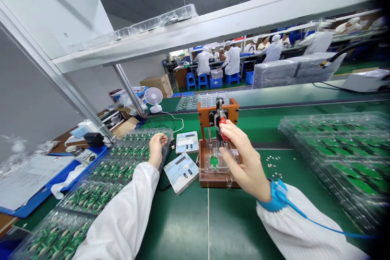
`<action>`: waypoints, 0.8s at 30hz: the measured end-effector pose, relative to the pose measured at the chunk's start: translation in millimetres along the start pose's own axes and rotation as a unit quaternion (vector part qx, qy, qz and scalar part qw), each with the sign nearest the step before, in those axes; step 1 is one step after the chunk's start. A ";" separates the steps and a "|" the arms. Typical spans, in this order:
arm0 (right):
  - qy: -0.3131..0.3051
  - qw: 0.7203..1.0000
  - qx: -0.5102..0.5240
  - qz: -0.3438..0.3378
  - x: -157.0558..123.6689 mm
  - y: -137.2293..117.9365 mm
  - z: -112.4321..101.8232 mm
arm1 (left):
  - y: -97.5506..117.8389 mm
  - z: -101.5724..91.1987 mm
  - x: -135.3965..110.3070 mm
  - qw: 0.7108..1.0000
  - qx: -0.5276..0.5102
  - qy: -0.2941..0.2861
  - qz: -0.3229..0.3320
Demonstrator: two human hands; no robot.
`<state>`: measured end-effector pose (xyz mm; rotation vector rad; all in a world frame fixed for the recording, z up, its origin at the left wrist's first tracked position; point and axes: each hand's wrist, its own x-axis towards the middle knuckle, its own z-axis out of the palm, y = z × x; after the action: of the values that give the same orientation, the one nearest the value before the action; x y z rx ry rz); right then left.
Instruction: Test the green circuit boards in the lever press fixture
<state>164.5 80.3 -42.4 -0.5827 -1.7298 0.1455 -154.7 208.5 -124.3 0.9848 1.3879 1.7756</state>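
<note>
My right hand [243, 158] is closed round the red-tipped lever [222, 124] of a brown test fixture [213, 170], with a small green circuit board [214, 161] lying under its clear plate. A blue wrist strap [276, 197] with a coiled cord sits on that wrist. My left hand [157, 148] rests on a clear tray of green circuit boards [122, 162] to the left, fingers curled over a board; what it grips I cannot make out. Both arms wear white sleeves.
Two small digital meters [182, 172] lie left of the fixture. Stacked clear trays of boards [341, 150] fill the right side. A small white fan [154, 98], boxes and a blue bin sit at the left. Several people in white coats work at benches far behind.
</note>
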 end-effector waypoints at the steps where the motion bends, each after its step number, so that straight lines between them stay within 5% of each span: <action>1: -0.001 1.000 0.000 0.000 -0.2 0.0 0.1 | 0.6 0.0 -0.3 1.000 -0.001 0.002 0.000; 24: -0.001 1.000 -0.002 0.001 -0.9 -0.7 0.4 | 1.9 2.2 -6.2 0.998 0.034 0.030 0.048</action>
<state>164.0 79.3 -42.9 -0.5865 -1.7312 0.1447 -149.8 203.7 -123.0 1.0571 1.4684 1.8539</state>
